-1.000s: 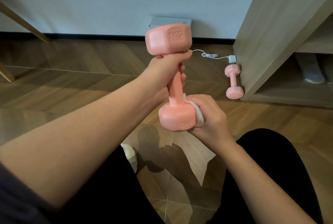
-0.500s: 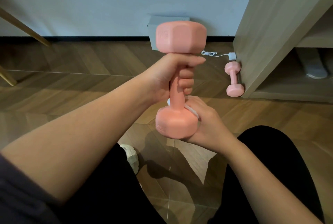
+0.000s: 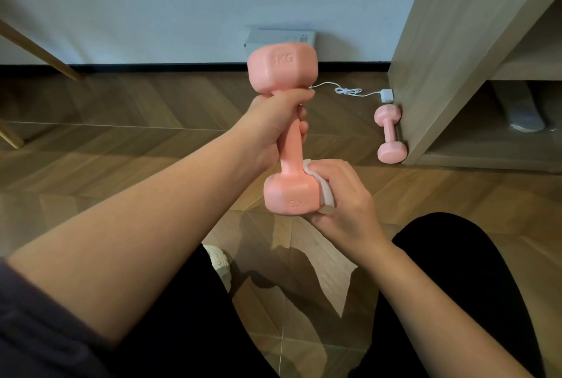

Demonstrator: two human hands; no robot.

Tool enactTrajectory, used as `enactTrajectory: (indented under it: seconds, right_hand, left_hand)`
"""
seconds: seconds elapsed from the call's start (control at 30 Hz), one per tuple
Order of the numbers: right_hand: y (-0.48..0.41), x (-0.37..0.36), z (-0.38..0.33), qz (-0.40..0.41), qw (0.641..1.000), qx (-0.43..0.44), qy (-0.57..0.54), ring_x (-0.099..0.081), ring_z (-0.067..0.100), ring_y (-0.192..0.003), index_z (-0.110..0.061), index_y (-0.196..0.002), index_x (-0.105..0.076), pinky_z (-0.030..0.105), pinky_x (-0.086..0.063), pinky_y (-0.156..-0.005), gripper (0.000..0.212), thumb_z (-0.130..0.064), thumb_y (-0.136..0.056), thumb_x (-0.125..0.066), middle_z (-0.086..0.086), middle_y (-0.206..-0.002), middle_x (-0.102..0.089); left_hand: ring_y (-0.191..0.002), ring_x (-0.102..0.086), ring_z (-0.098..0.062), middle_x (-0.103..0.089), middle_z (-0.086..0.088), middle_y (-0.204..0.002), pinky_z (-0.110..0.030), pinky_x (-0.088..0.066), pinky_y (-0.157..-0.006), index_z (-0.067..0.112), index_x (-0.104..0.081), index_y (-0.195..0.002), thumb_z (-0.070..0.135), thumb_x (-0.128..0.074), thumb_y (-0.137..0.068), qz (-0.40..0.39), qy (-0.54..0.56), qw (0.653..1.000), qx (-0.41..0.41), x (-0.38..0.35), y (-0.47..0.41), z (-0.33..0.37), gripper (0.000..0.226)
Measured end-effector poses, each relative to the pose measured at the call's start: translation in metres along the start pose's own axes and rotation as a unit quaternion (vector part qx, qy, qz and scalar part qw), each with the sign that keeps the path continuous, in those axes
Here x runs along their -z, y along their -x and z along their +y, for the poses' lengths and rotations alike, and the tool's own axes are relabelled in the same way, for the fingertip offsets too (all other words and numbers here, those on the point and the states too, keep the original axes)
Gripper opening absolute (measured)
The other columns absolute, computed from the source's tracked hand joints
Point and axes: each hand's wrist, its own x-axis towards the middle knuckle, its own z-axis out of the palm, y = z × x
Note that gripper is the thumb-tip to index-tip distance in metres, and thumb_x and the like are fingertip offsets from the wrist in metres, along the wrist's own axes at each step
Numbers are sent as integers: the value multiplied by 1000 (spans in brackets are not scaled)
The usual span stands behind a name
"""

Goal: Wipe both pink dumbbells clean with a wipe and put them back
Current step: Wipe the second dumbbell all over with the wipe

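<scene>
- The left hand (image 3: 273, 122) grips the handle of a pink dumbbell (image 3: 289, 134), held upright above the wooden floor (image 3: 121, 140).
- The right hand (image 3: 343, 201) presses a white wipe (image 3: 324, 192) against the lower head, fingers curled around it.
- A second dumbbell (image 3: 389, 134) lies on the floor, touching the cabinet (image 3: 441, 58).

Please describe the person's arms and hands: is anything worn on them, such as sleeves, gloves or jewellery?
Both forearms are bare. The left arm shows the edge of a dark sleeve at its top; the right arm shows none. The left hand and right hand wear no gloves, rings or watch that I can see.
</scene>
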Motion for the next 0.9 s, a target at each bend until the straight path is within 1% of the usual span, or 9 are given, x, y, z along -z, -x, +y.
enactTrajectory:
  seconds: [0.2, 0.33, 0.4, 0.47, 0.57, 0.67, 0.73, 0.77, 0.9]
  right_hand:
    - [-4, 18, 4, -93, 993, -6, -69, -55, 11, -122, -9, -130, -57, 29, -50, -98, 60, -23, -78, -84, 1, -130, -60]
    - [-8, 29, 2, -120, 975, -59, -178, -53, 8, -130, -7, -132, -60, 22, -44, -105, 38, -5, -95, -63, -1, -135, -61]
    - [-12, 31, -1, -99, 965, -99, -224, -57, 10, -127, -8, -126, -65, 27, -46, -105, 29, -5, -100, -53, 1, -130, -65]
    - [-16, 30, -4, -58, 956, -164, -236, -57, 8, -123, -10, -120, -68, 25, -45, -102, 28, -11, -101, -48, -1, -127, -65]
    - [-23, 25, -7, 10, 942, -264, -208, -56, -7, -100, -21, -102, -70, 15, -42, -83, 27, -21, -95, -44, -8, -107, -59]
    - [-27, 24, -6, 31, 932, -305, -191, -58, -4, -90, -34, -106, -69, 16, -44, -79, 30, -15, -101, -46, -7, -98, -64]
    - [-26, 25, -5, 41, 916, -334, -217, -65, 12, -90, -37, -95, -68, 23, -48, -79, 31, -13, -100, -50, 6, -98, -71]
    - [-26, 25, -5, 51, 909, -346, -228, -67, 15, -92, -36, -93, -69, 26, -51, -79, 29, -12, -99, -53, 5, -97, -73]
    - [-29, 28, 0, 101, 883, -390, -242, -70, 1, -86, -34, -93, -69, 19, -57, -73, 28, -6, -86, -69, -13, -88, -75]
  left_hand:
    - [-49, -48, -13, -50, 0, -56, -20, -42, -48, 16, -58, -80, 13, -63, -90, 29, -5, 1000, -9, 4, 0, 1, 12]
    - [-53, -47, -11, -50, -1, -62, -22, -45, -50, 15, -60, -81, 10, -65, -89, 42, -25, 998, -31, 7, -4, 1, 11]
    - [-52, -46, -12, -48, -3, -61, -21, -44, -48, 13, -59, -82, 7, -64, -89, 37, -39, 998, -42, 7, -4, -1, 11]
    - [-51, -45, -13, -48, -4, -61, -22, -44, -49, 12, -59, -82, 5, -64, -88, 30, -51, 997, -48, 6, -4, -3, 11]
    - [-51, -46, -12, -48, -3, -59, -22, -45, -50, 13, -59, -81, 6, -64, -89, 18, -39, 998, -44, 5, -3, -4, 12]
    - [-51, -47, -11, -49, -2, -59, -22, -46, -50, 14, -60, -81, 7, -66, -88, 8, -29, 999, -30, 4, -2, -5, 11]
    - [-51, -47, -12, -50, -2, -58, -22, -45, -49, 14, -60, -81, 7, -66, -88, 4, -24, 1000, -20, 4, -2, -6, 11]
    - [-50, -47, -12, -50, -2, -58, -22, -45, -50, 14, -60, -81, 7, -66, -88, 3, -22, 1000, -16, 4, -2, -7, 11]
    - [-47, -46, -12, -50, -1, -54, -25, -44, -52, 14, -60, -79, 7, -66, -87, -2, -25, 1000, -10, 3, -2, -9, 12]
